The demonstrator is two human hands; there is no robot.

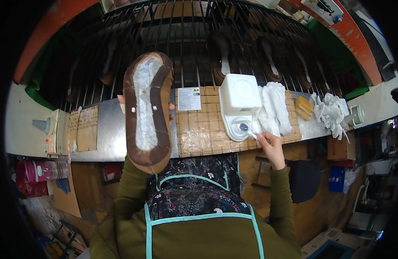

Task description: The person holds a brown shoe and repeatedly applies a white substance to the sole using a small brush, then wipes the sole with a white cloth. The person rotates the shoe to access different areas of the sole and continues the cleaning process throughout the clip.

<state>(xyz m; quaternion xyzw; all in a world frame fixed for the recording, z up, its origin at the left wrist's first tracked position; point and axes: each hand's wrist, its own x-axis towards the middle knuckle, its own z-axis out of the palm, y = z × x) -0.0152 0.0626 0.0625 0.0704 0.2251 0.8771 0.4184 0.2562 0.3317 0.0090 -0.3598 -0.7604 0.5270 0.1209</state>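
The right hand is pinching a small brush, dipping its tip into the white dispenser's round well — loading it lightly is wise. The left hand is gripping the upturned shoe, sole facing up — keeping it steady.

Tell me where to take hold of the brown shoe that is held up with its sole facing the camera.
Grip the brown shoe across its narrow middle, coming from behind the upper, as the left hand seems to do: only fingertips show at its edges. That likely keeps fingers off the whitish coated sole. The right hand is busy with a small brush.
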